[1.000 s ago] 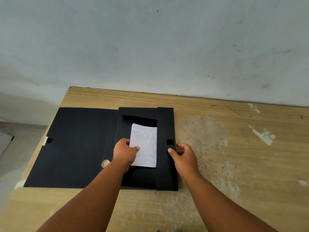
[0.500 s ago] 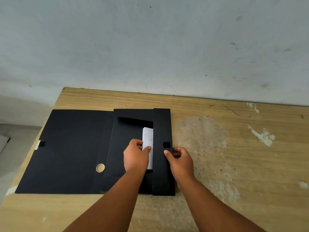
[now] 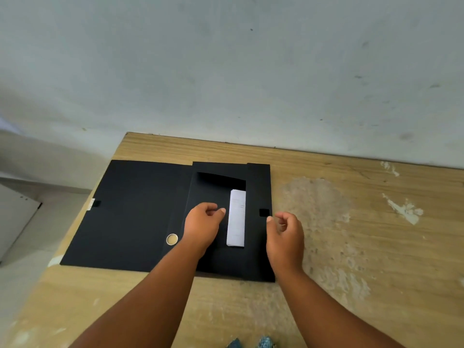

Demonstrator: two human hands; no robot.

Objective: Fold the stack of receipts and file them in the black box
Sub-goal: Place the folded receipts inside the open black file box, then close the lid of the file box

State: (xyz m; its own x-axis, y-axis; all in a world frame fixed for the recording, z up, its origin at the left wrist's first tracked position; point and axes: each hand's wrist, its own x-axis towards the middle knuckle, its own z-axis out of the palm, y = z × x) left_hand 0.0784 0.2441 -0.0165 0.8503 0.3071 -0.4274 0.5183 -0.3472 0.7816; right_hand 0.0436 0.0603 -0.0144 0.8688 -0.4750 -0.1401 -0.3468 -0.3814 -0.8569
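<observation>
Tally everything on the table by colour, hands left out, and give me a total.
Black: 1, the open box file
White: 1, the folded receipts lying in the box file
Total: 2

You are wearing no sleeves, gloves, rings or watch: your left hand, right hand and 2 forearms are showing bare.
</observation>
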